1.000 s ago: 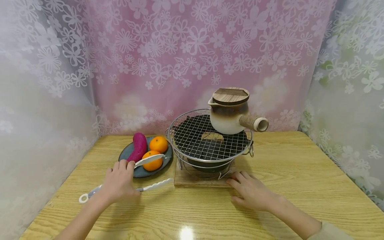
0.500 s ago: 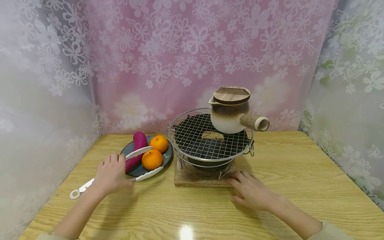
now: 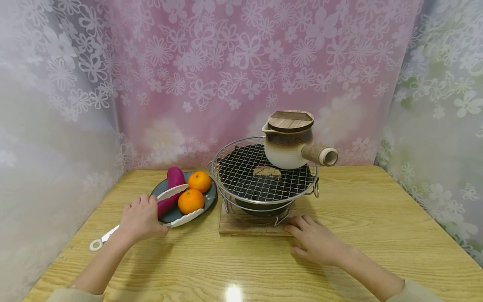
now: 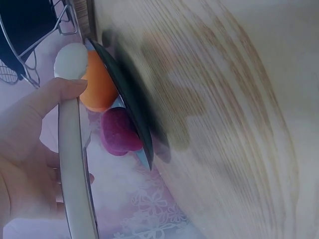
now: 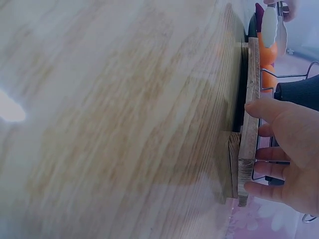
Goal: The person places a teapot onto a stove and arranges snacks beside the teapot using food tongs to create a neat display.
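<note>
My left hand (image 3: 139, 218) grips a pair of white-tipped kitchen tongs (image 4: 70, 149), with the thumb on one arm and the fingers round the other. The tongs' arms are spread to either side of the front orange (image 3: 191, 202), one crossing over a purple sweet potato (image 3: 175, 178) in the head view. A second orange (image 3: 200, 181) lies behind; all three sit on a dark blue plate (image 3: 212, 195). My right hand (image 3: 317, 241) rests its fingertips on the right front corner of a wooden board (image 5: 252, 144) under a grill stove (image 3: 260, 207).
A round wire rack (image 3: 245, 167) tops the stove, and a lidded clay pot (image 3: 283, 153) stands on its right part, its handle (image 3: 318, 154) jutting right. A metal ring (image 3: 316, 188) hangs at the rack's right side. A flowered curtain (image 3: 211, 84) closes off the back.
My left hand and the tongs have shifted left and slightly away from me, so the tongs' arms now lie about the front orange. The right hand stays at the board.
</note>
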Tool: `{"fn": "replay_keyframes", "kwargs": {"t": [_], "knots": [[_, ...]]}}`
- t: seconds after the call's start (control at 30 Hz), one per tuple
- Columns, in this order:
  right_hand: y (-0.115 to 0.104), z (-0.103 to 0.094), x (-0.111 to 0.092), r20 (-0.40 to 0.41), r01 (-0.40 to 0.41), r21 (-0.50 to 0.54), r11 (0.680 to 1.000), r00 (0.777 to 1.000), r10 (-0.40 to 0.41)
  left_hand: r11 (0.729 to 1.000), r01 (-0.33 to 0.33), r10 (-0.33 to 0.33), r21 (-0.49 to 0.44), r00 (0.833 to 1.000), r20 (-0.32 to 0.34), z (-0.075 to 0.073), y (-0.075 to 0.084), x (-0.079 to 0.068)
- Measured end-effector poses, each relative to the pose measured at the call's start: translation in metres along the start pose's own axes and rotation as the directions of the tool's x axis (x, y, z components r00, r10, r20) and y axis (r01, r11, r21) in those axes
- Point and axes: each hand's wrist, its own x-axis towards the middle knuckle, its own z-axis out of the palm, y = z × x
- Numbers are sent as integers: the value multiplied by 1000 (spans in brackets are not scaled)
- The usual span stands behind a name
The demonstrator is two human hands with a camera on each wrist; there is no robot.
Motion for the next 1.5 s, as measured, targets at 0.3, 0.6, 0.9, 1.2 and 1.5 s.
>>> {"fn": "replay_keyframes", "kwargs": {"t": [0.3, 0.6, 0.9, 1.2, 1.5], "knots": [[-1, 2, -1, -36, 14, -5, 1000, 999, -14, 1000, -5, 3, 28, 999, 44, 1, 0, 1], [-1, 1, -1, -3, -8, 8, 1000, 1000, 8, 999, -1, -2, 47, 997, 74, 1, 0, 3], [-1, 2, -1, -25, 1, 3, 1000, 1000, -1, 998, -2, -1, 67, 999, 49, 4, 0, 3], [-2, 2, -1, 6, -15, 8, 1000, 1000, 15, 1000, 1, 0, 25, 1000, -28, 9, -5, -2], [-1, 2, -1, 0, -18, 2, 1000, 1000, 18, 999, 13, -13, -35, 1000, -11, -5, -12, -7]]}}
